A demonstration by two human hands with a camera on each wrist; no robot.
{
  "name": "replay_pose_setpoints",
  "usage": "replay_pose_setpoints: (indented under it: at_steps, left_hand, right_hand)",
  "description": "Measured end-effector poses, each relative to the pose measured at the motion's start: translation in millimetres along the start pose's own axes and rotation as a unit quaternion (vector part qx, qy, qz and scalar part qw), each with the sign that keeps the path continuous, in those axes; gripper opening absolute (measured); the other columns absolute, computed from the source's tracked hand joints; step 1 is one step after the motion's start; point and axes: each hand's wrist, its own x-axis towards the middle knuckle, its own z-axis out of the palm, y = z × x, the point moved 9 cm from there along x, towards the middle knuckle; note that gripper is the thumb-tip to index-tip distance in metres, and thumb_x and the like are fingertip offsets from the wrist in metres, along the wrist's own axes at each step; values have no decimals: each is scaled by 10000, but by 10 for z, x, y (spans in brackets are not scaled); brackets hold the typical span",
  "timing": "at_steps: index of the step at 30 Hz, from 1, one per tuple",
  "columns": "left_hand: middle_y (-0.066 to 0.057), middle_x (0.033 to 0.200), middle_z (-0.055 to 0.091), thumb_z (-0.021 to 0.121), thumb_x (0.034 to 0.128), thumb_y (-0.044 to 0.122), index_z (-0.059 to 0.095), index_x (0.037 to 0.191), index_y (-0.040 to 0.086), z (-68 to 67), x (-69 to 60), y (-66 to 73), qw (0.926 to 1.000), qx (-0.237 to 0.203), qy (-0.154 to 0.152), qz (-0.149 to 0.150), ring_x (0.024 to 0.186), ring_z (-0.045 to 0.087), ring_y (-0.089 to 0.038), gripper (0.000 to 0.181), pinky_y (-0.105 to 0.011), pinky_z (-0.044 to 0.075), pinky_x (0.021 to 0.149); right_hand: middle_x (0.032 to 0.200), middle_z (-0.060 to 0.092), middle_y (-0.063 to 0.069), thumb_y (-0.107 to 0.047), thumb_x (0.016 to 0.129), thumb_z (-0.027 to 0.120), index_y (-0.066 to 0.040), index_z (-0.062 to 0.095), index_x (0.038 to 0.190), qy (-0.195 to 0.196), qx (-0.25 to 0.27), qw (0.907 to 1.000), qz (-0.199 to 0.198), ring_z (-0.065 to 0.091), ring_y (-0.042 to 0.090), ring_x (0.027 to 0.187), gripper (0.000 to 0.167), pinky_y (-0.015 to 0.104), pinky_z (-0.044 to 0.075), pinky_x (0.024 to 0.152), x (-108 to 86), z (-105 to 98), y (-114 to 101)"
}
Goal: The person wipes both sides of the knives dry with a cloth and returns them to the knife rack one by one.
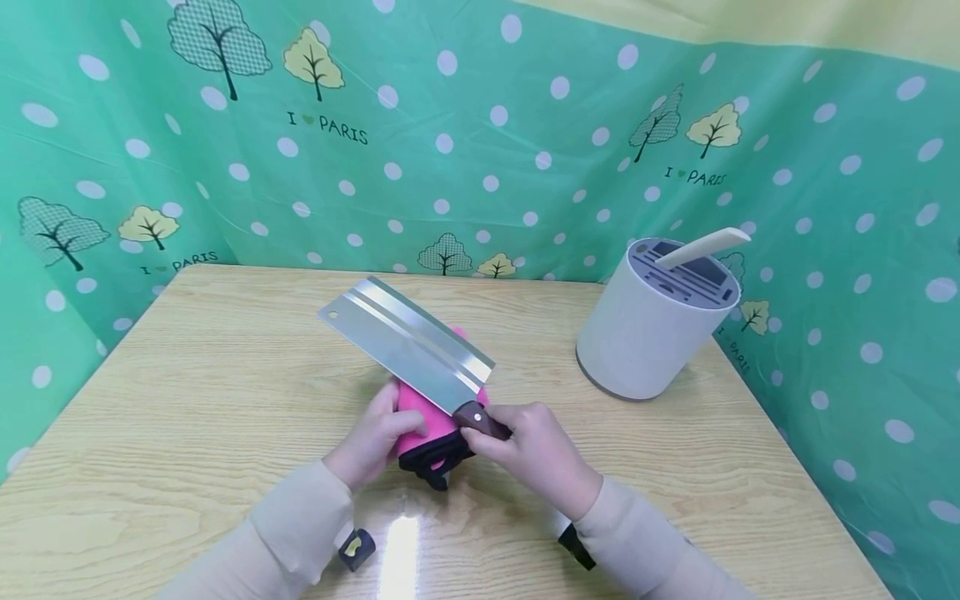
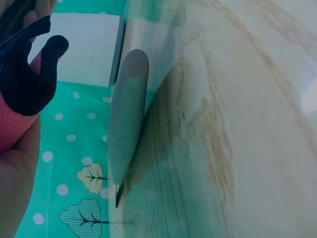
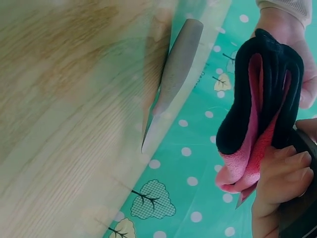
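Nearest are two pale sleeves (image 1: pixel 288 525), reaching in toward the cloth (image 1: pixel 423 412), which is held up over the surface (image 1: pixel 187 400). At the cloth's left side the left hand (image 1: pixel 382 437) grips it, some of its fingers hidden underneath; at its right side the right hand (image 1: pixel 536 446) pinches the dark handle of the cleaver (image 1: pixel 405 333). The cleaver's broad blade crosses over the cloth and juts out past its far left side; whether the edge presses into the cloth cannot be told. A small knife (image 2: pixel 130 109) lies on the surface, lower than the cloth. Farther off, beyond the cloth to its right, stands a white holder (image 1: pixel 630 342) with one white handle (image 1: pixel 705 247) poking out; behind everything hangs the dotted curtain (image 1: pixel 465 192). The main risk is to the left fingers: if the cloth bunches or slides, the blade's edge or corner could reach them. A loose pinch on the handle could let the wide, probably heavy blade twist or drop. Lowering either hand carelessly could also bring it against the small knife.
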Motion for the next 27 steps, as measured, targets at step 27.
replay_pose_setpoints:
  at_steps: [27]
  left_hand:
    - [4, 949, 643, 501, 689, -47, 376, 1200, -86, 42, 17, -41, 9984, 485, -222, 176, 778, 634, -62, 528, -206, 537, 701]
  right_hand:
    - [584, 517, -73, -196, 877, 713, -124, 598, 645, -118, 250, 9996, -60, 388, -38, 505, 269, 142, 375, 438, 60, 31, -63]
